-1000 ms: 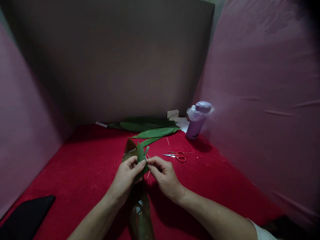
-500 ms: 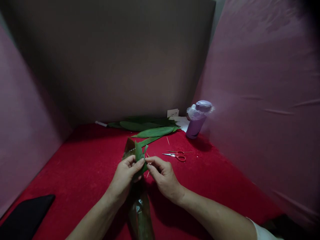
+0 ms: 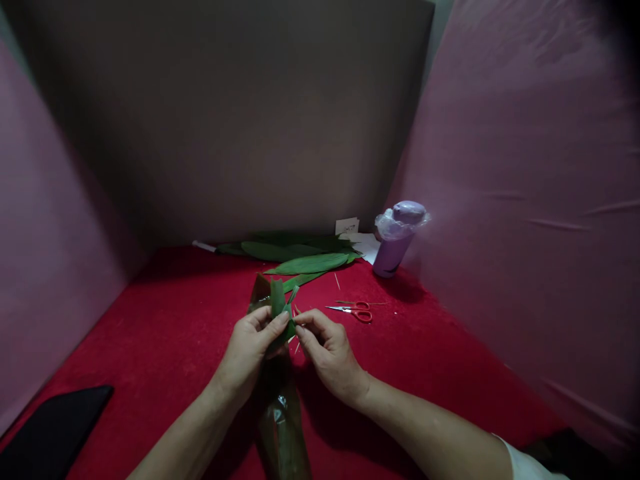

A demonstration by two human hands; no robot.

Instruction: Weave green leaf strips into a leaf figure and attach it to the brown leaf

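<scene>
Folded green leaf (image 3: 278, 297) stands upright over the middle of the red cloth, with a narrow strip sticking up at its right. My left hand (image 3: 255, 338) is closed around its lower part, thumb pressed on the front. At the leaf's right edge, the thumb and forefinger of my right hand (image 3: 327, 353) are pinched together; what lies between them is too small to make out. Beneath both hands runs a long, shiny brownish-green wrapped bundle (image 3: 290, 440). Thin pale sticks (image 3: 297, 348) lie just below the fingertips.
Several long green leaves (image 3: 310, 264) lie at the back. Red-handled scissors (image 3: 361, 312) rest right of my hands, near a thin stick (image 3: 337, 281). A purple bottle (image 3: 393, 253) with plastic film stands back right beside white paper (image 3: 365, 245). A black flat object (image 3: 55, 430) lies front left.
Both hands keep nearly the same hold on the leaf. My left thumb has shifted very slightly upward, and the whole view has moved a little.
</scene>
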